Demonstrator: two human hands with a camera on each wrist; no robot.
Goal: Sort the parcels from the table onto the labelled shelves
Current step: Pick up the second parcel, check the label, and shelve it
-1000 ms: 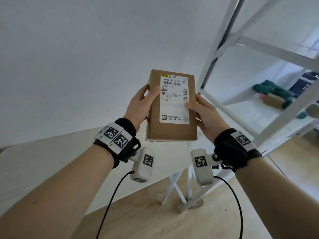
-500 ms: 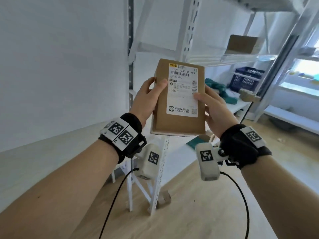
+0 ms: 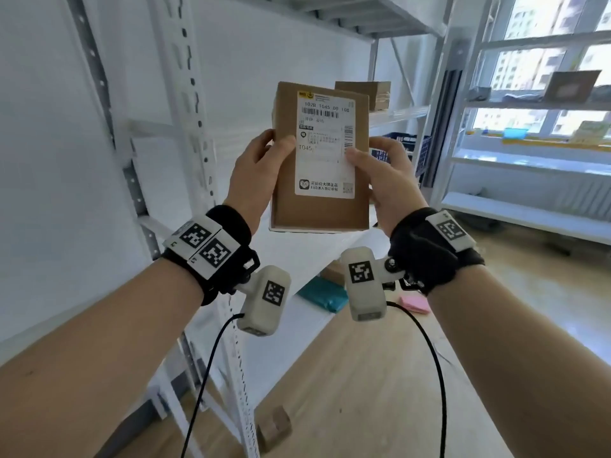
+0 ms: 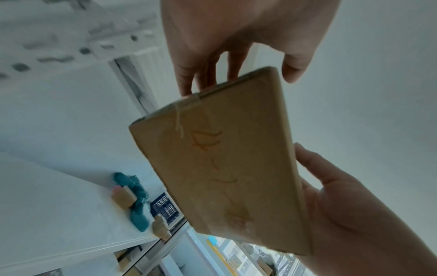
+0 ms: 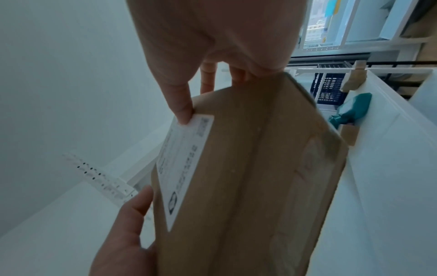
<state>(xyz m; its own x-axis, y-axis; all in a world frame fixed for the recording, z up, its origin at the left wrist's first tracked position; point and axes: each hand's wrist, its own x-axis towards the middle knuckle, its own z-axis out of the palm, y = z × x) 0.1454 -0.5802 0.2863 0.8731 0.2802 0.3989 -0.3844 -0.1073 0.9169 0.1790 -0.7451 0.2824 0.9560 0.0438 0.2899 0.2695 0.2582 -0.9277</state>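
A flat brown cardboard parcel [image 3: 320, 206] with a white shipping label [image 3: 325, 150] stands upright in front of the white shelving rack [image 3: 185, 104], label towards me. My left hand [image 3: 261, 166] grips its left edge, thumb on the front. My right hand [image 3: 380, 170] grips the right edge, thumb on the label. In the left wrist view the parcel's plain back [image 4: 220, 162] shows, with left-hand fingers [image 4: 189, 80] behind it. The right wrist view shows the parcel [image 5: 248, 177] with my right thumb [image 5: 182, 110] pressing the label corner.
A brown box [image 3: 370, 92] sits on the upper shelf behind the parcel. The lower shelf holds a teal bag [image 3: 325, 294] and a pink packet [image 3: 415, 304]. A blue crate [image 3: 408, 148] stands further back. A small carton [image 3: 274, 428] lies on the wooden floor. Another rack [image 3: 529, 160] lines the window.
The view has swung from the wall and table to the shelving rack, now close ahead. Both hands keep the same grip on the parcel.
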